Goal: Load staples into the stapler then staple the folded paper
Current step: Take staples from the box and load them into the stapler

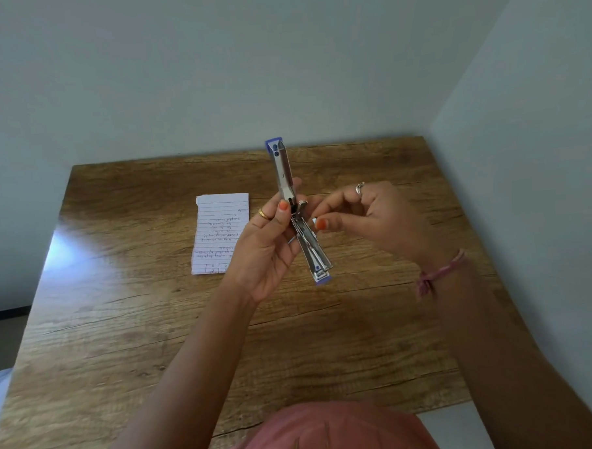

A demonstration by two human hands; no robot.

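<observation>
I hold a metal stapler with blue plastic ends [283, 172] swung fully open above the table, its top arm pointing away and its staple channel [311, 247] pointing toward me. My left hand [267, 249] grips the stapler at its hinge, thumb on the metal. My right hand [362, 214] is at the hinge end of the channel, thumb and forefinger pinched together on something small and pale that I cannot make out. The folded lined paper [220, 232], with handwriting on it, lies flat on the table to the left of the stapler.
The wooden table [140, 333] stands in a corner, with a pale wall behind it and another along its right side. My pink clothing [331, 433] shows at the bottom edge.
</observation>
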